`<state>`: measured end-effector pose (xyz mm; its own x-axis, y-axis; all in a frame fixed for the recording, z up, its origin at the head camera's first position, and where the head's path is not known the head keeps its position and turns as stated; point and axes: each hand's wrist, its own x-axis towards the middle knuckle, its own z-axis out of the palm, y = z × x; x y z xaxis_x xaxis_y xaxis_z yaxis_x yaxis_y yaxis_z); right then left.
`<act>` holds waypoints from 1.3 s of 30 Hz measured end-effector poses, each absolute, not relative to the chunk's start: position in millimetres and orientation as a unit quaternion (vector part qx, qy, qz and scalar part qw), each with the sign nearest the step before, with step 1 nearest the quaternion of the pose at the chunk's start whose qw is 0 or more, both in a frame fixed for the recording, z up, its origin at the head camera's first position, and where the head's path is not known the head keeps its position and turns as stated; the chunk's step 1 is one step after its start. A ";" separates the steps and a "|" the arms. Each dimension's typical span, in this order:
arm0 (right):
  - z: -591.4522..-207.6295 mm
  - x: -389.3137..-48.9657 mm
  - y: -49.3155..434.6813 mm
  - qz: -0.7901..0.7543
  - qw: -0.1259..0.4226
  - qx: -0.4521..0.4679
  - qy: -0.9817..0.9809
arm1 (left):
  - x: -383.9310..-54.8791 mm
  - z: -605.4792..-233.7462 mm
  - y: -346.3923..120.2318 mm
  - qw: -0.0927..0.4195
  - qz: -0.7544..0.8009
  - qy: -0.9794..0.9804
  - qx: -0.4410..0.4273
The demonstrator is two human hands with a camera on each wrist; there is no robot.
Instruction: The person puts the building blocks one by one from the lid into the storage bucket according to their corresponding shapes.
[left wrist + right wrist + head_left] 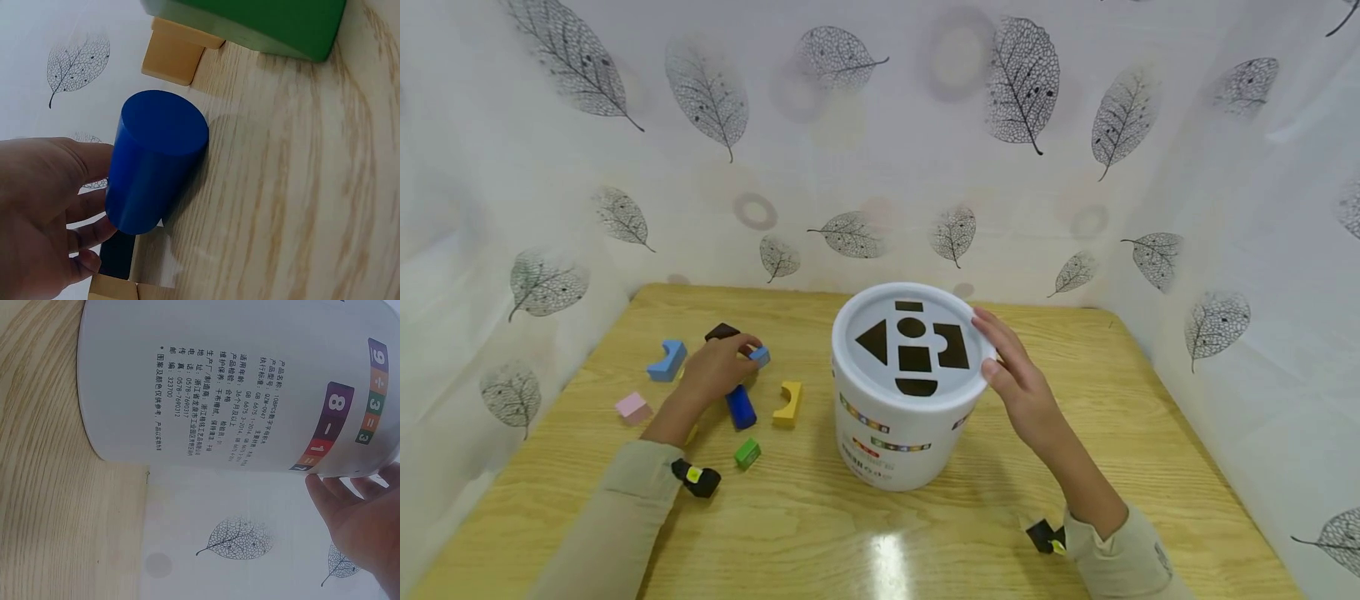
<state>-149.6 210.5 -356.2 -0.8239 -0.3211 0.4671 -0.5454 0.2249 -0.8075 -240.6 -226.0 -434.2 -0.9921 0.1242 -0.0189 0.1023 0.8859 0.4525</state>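
Observation:
My left hand (715,367) is at the back left of the table, thumb and fingertips pinching a small light blue block (761,357). A dark blue cylinder (741,407) lies just in front of it. In the left wrist view this cylinder (153,169) overlaps the fingertips and hides the pinched block. My right hand (1026,396) rests against the right side of a white bucket (887,446), fingers extended along the rim of its lid (895,297). The lid has several shaped holes, among them a triangle, a circle and a square.
Around the left hand lie a light blue arch block (667,362), a dark block (722,331), a pink block (633,408), a yellow arch block (788,405) and a green block (748,453). A leaf-patterned curtain (880,167) stands behind the wooden table (820,533).

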 end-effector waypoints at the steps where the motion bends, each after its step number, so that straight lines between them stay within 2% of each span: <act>1: -356.3 -149.4 210.6 0.557 0.100 0.278 -0.776 | -240.9 -434.4 -226.1 0.026 0.233 0.971 0.057; 18: -356.2 -150.2 210.8 0.554 0.092 0.281 -0.778 | -237.9 -421.0 -224.2 0.012 0.283 0.956 0.075; 39: -355.6 -149.2 209.8 0.557 0.096 0.271 -0.779 | -213.9 -323.9 -183.9 -0.043 0.350 0.923 0.154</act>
<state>-149.2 209.8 -355.6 -0.8344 -0.3149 0.4523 -0.5297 0.2318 -0.8159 -213.9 -183.9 -323.9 -0.9490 0.2540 0.1870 0.3141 0.7074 0.6331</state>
